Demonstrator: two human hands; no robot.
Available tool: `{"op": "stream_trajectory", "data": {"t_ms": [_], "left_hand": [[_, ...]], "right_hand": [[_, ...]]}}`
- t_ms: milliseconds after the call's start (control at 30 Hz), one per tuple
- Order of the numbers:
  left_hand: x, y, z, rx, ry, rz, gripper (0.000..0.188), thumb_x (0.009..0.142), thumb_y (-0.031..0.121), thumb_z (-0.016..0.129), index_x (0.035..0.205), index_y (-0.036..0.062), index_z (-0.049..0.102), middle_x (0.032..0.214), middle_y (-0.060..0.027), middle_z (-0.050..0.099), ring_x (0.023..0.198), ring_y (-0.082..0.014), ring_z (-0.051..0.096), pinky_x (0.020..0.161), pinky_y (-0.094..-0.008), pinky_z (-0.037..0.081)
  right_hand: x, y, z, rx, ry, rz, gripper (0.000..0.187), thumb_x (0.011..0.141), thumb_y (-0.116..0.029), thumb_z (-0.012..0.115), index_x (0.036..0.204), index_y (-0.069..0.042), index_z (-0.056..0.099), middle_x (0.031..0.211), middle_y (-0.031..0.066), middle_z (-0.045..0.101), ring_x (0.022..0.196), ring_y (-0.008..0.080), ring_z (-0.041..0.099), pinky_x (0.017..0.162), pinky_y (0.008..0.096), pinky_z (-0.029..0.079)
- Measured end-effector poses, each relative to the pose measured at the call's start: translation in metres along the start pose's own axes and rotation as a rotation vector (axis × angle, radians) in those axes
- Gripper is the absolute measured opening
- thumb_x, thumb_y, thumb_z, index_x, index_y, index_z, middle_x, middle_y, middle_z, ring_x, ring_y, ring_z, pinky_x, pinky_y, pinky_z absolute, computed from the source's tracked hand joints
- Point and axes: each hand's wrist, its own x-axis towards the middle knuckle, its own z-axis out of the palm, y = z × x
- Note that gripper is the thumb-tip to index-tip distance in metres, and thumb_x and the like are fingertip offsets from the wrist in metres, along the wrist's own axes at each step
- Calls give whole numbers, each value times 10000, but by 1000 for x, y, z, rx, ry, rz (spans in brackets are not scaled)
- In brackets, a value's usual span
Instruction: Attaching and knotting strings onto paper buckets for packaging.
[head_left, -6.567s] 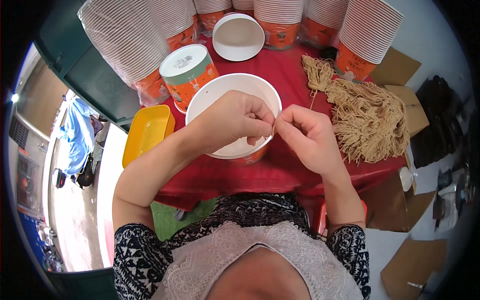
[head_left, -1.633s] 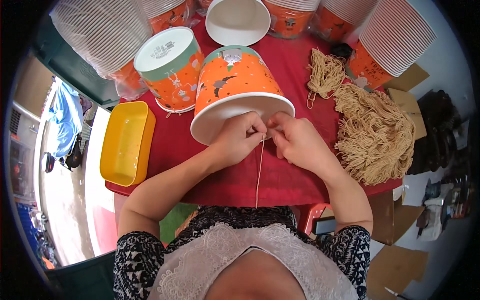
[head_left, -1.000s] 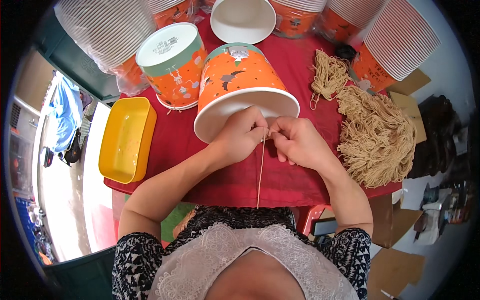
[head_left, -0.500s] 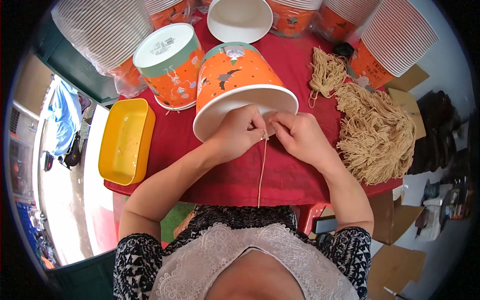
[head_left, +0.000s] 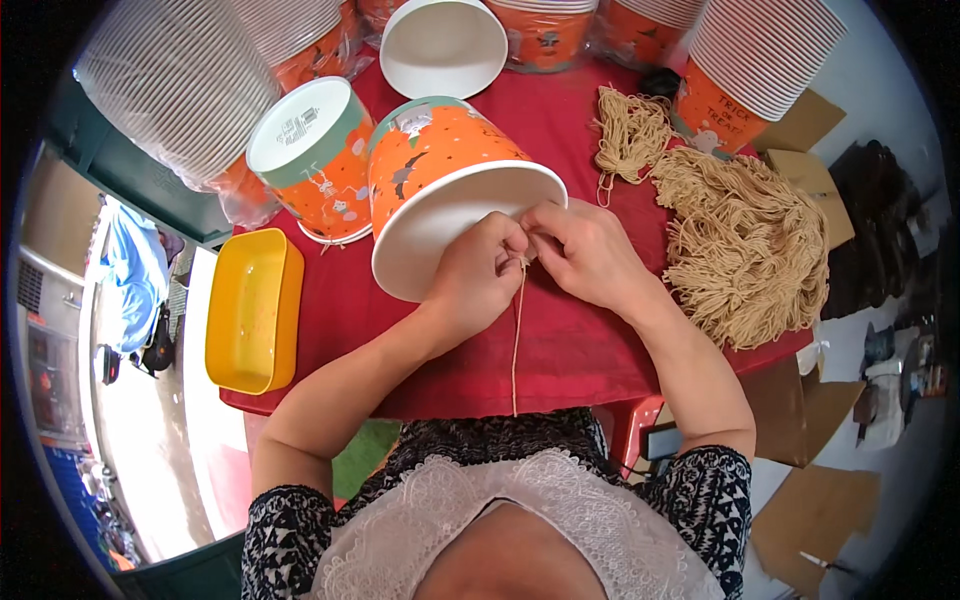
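Note:
An orange paper bucket (head_left: pixel 455 150) with Halloween prints lies tilted on its side, its white-rimmed mouth facing me. My left hand (head_left: pixel 478 268) is at the near part of the rim, partly in front of the opening, thumb and forefinger pinching a thin tan cord (head_left: pixel 516 350). From that pinch the cord hangs down to the table's front edge. My right hand (head_left: pixel 588 255) meets it from the other side, fingertips closed together at the rim beside the left ones. The cord's end between the fingertips is too small to make out.
Left of the bucket stands an upside-down orange bucket (head_left: pixel 335 190), with a yellow plastic bin (head_left: pixel 288 350) nearer me. On the right lie a cord bundle (head_left: pixel 632 135) and a large cord heap (head_left: pixel 745 250). Stacked buckets (head_left: pixel 175 100) and a white-lined bucket (head_left: pixel 443 50) line the back.
The view has shifted slightly. My right fingertips have closed in against the left ones at the rim. The left hand keeps its pinch, and the cord still hangs from it.

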Motion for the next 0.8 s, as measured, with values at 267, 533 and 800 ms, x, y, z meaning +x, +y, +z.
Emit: {"op": "stream_trajectory", "data": {"t_ms": [267, 533, 800], "left_hand": [[15, 5, 8, 455, 51, 263, 162, 872, -11, 533, 1034, 4, 538, 968, -185, 559, 881, -358, 580, 787, -433, 479], [17, -5, 8, 726, 52, 323, 109, 853, 24, 554, 936, -15, 496, 920, -204, 544, 859, -380, 567, 750, -467, 477], [17, -5, 8, 780, 92, 291, 125, 825, 18, 558, 915, -3, 475, 847, -190, 588, 781, -349, 616, 680, -453, 516]], "right_hand": [[-2, 14, -3, -18, -1, 44, 131, 797, -10, 632, 927, 7, 635, 813, 174, 652, 799, 359, 637, 696, 425, 511], [-1, 22, 3, 85, 20, 78, 142, 815, -50, 618, 933, 5, 675, 846, 226, 661, 828, 399, 644, 728, 471, 517], [0, 23, 3, 123, -10, 135, 147, 842, -60, 604, 960, 0, 670, 877, 220, 664, 849, 403, 641, 739, 469, 515]]}}
